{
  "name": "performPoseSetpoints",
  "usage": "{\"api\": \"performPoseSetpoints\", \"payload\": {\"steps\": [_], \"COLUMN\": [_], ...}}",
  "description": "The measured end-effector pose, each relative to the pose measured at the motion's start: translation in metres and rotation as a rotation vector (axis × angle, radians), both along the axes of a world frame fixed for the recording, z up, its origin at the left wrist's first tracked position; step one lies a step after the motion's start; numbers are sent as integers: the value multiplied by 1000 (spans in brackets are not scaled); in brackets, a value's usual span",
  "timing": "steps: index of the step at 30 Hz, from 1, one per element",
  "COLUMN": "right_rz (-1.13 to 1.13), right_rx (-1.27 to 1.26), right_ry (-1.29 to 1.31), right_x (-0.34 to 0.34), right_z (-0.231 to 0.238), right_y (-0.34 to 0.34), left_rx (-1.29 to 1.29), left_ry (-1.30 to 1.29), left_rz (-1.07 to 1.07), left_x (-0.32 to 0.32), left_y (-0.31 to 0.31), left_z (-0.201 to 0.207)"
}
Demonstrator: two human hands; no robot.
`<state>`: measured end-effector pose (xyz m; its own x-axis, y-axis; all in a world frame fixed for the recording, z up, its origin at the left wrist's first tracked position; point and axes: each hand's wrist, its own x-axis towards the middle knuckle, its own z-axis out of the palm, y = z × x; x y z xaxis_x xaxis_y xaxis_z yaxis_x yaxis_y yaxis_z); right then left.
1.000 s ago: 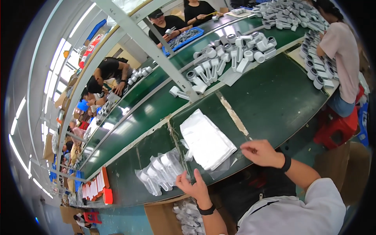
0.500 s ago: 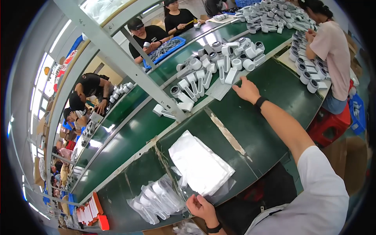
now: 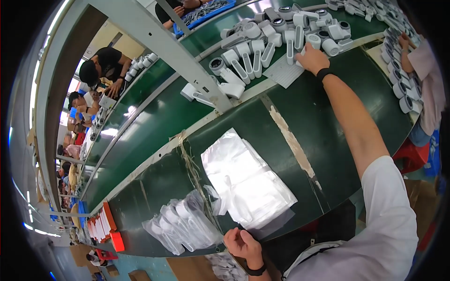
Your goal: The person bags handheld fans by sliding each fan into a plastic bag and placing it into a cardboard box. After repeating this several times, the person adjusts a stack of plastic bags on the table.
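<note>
A stack of clear plastic bags (image 3: 255, 192) is the landmark: the left hand (image 3: 243, 243), loosely curled, is just beside its near edge; wrapped pale devices (image 3: 180, 222) lie left of it. Beyond it — past bare tabletop (image 3: 243, 110) — the right hand (image 3: 313, 60) touches a heap of grey-white devices (image 3: 268, 52).

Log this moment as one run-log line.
Right hand: at pile of white devices | Left hand: loosely curled near table edge | Things: stack of plastic bags, bagged devices | Rest: metal post, co-worker

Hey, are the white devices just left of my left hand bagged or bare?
Bagged: clear, wrinkled plastic covers the devices and reaches past their edges.
</note>
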<state>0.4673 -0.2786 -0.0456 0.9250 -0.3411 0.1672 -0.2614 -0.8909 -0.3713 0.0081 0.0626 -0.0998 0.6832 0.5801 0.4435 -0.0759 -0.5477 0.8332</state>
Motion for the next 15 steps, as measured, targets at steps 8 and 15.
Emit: {"api": "performPoseSetpoints", "payload": {"steps": [8, 15], "right_rz": [-77, 433], "right_rx": [1021, 1704], "right_ry": [-339, -333], "right_x": [-57, -202], "right_z": [34, 67], "right_y": [9, 22], "left_rx": [-75, 13], "left_ry": [11, -47], "left_rz": [-11, -163], "left_x": [0, -1], "left_y": [-5, -8], "left_z": [10, 16]}}
